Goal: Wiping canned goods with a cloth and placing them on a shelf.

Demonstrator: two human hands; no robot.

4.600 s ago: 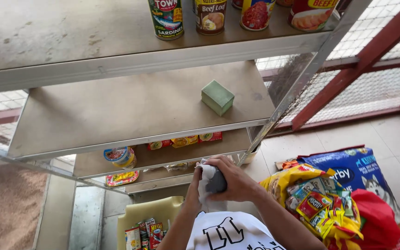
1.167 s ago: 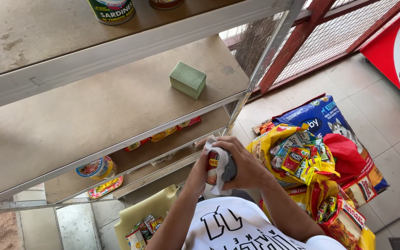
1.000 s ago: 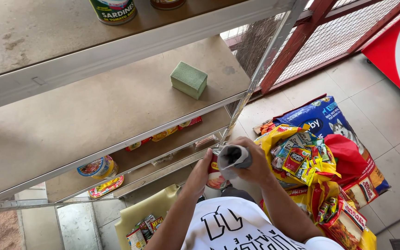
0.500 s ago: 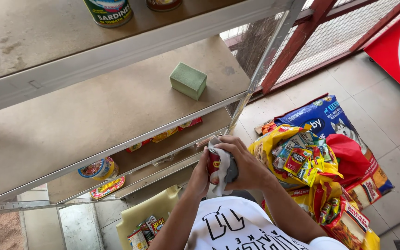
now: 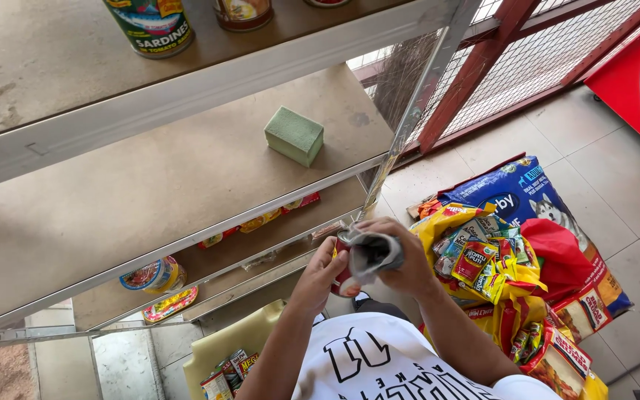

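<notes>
My left hand [image 5: 318, 275] grips a small red can [image 5: 342, 265] in front of my chest, just below the front edge of a metal shelf rack [image 5: 209, 78]. My right hand [image 5: 401, 255] presses a grey-white cloth [image 5: 370, 252] over the top of the can. Most of the can is hidden by the cloth and my fingers. A green block-shaped sponge [image 5: 293, 135] lies on the middle shelf board, above and to the left of my hands.
Tins [image 5: 153, 24] stand on the top shelf. A round can [image 5: 151, 274] and flat red-yellow packets [image 5: 261, 220] lie on the lower shelf. A yellow bag of snack packets [image 5: 483, 267] and a blue pet-food bag [image 5: 527, 200] sit on the tiled floor at right. A yellow tub [image 5: 224, 355] with small packs is below.
My hands stay on the can and cloth; the cloth has shifted around over the can's top. The view has swung right since the earliest frame, showing more floor and bags.
</notes>
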